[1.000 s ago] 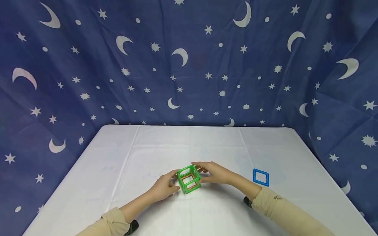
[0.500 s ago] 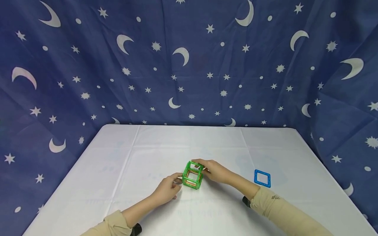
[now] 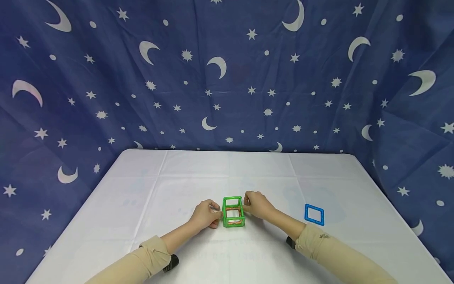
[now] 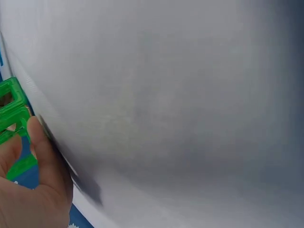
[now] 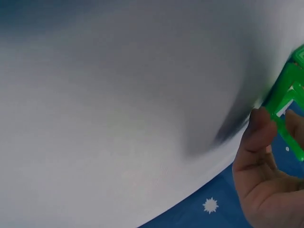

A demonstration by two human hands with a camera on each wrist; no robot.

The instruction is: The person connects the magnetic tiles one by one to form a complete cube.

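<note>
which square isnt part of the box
The blue square, lying flat by itself on the table; the green squares and orange square are joined in the box.

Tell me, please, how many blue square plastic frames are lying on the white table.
1: the blue square plastic frame lies flat on the white table, to the right of the green-and-orange plastic cube. Another could be hidden from view.

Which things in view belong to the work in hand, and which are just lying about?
Work in hand:
green frame cube
orange square at its base
left hand and right hand, either side

Lying about:
blue square frame, apart and untouched, though possibly a matching piece
</note>
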